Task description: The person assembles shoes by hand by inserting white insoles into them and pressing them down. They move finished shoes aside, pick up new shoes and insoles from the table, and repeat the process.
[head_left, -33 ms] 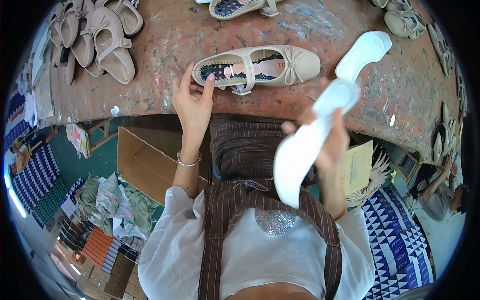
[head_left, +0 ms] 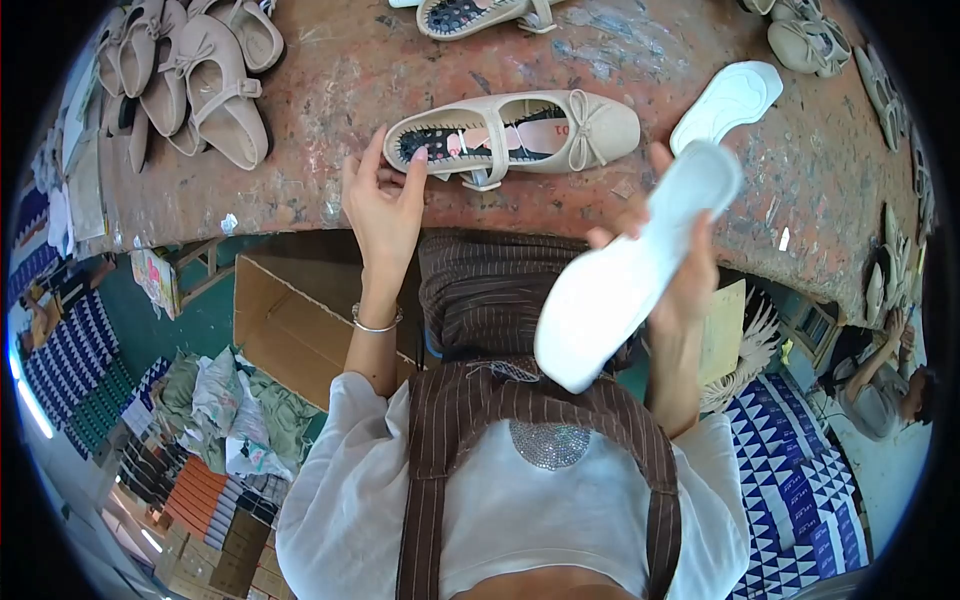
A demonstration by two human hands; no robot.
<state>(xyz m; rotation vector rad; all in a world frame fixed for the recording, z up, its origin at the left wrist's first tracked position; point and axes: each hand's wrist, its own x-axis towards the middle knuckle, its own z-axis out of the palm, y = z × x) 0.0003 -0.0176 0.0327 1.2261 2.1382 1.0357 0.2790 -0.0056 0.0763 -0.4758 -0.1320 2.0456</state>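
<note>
A beige strapped flat shoe with a bow (head_left: 600, 145) lies on its sole near the worktable's front edge, its toe to the right. At its heel is my left hand (head_left: 388, 200), closed on the rim with the thumb at the opening and the fingers at the back. A patterned dark lining with pink patches shows inside. In front of my body, my right hand (head_left: 685, 270) grips a white insole (head_left: 605, 305) by its narrower middle, the broad end pointing down toward me. Another white insole (head_left: 730, 100) lies flat on the table beyond it.
The worn reddish table (head_left: 330, 110) curves round me. Several beige shoes (head_left: 215, 85) cluster at the left, others (head_left: 810, 40) at the far right, and one (head_left: 480, 15) at the far edge. An open cardboard box (head_left: 290, 320) stands below the table, left of my lap.
My right hand has shifted slightly to the right, and the insole has turned so that more of its broad face shows. My left hand and the shoe stay nearly in place.
</note>
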